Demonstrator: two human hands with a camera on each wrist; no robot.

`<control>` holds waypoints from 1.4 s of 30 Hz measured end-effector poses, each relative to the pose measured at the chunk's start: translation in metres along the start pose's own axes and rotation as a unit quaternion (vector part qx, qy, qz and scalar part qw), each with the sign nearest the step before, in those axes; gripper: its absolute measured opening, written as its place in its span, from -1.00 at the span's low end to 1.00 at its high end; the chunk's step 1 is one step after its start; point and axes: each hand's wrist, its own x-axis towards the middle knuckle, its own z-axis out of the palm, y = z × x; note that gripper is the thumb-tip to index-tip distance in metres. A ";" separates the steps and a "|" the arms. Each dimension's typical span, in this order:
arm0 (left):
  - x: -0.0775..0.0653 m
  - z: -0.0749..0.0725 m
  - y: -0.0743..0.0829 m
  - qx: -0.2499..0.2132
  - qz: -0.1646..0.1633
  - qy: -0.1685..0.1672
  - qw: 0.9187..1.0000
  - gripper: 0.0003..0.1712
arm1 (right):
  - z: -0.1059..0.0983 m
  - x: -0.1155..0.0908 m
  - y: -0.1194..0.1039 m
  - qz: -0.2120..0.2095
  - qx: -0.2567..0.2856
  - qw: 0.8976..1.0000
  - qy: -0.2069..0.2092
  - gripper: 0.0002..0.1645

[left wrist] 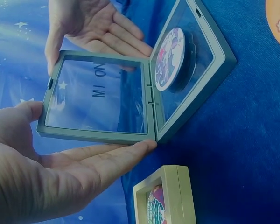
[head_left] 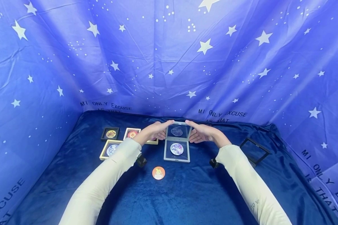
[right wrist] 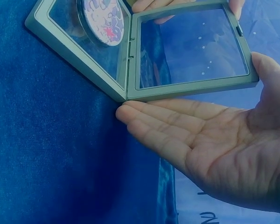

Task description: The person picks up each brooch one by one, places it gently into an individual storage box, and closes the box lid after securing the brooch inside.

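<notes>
A grey-green hinged display frame (head_left: 176, 160) stands unfolded on the blue cloth, its clear-windowed lid tilted up at the back. Its lower half holds a round purple-and-white badge (head_left: 176, 149) against clear film. My left hand (head_left: 157, 130) is at the lid's left side, thumb tip on the top edge and straight fingers along the side down to the hinge. Mirroring it, my right hand (head_left: 204, 132) touches the top edge with its thumb, its fingers (right wrist: 177, 133) extended beside the right side. An orange round badge (head_left: 158, 172) lies in front of the frame.
At left are a black framed badge (head_left: 110, 134), a white framed badge (head_left: 132, 133) and a cream framed badge (head_left: 109, 150), partly behind my left arm. An opened black frame (head_left: 254, 151) lies at right, beside my right sleeve. A starry curtain (head_left: 163, 62) hangs behind the cloth.
</notes>
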 end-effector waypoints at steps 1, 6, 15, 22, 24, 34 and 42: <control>0.000 0.000 0.000 0.000 0.002 -0.002 1.000 0.06 | 0.000 0.000 0.000 0.001 0.000 1.000 0.001 0.22; 0.000 -0.002 -0.001 0.006 0.006 -0.012 1.000 0.05 | -0.001 0.001 0.001 0.001 -0.005 1.000 0.000 0.21; -0.002 -0.004 -0.001 0.017 -0.005 -0.031 0.999 0.06 | -0.001 0.001 0.007 -0.013 -0.018 1.000 -0.003 0.21; 0.000 -0.006 -0.003 0.026 -0.003 -0.049 0.998 0.02 | 0.001 0.000 0.012 -0.029 -0.018 0.999 0.010 0.17; 0.000 -0.007 -0.005 0.031 0.001 -0.052 0.998 0.02 | 0.001 -0.001 0.013 -0.036 -0.022 0.999 0.006 0.16; -0.004 -0.010 -0.014 0.064 0.041 -0.057 0.995 -0.13 | 0.003 -0.002 0.022 -0.060 -0.022 0.998 0.009 0.06; -0.003 -0.011 -0.021 0.101 0.062 -0.055 0.991 -0.32 | 0.003 -0.003 0.032 -0.097 -0.036 0.995 0.011 -0.10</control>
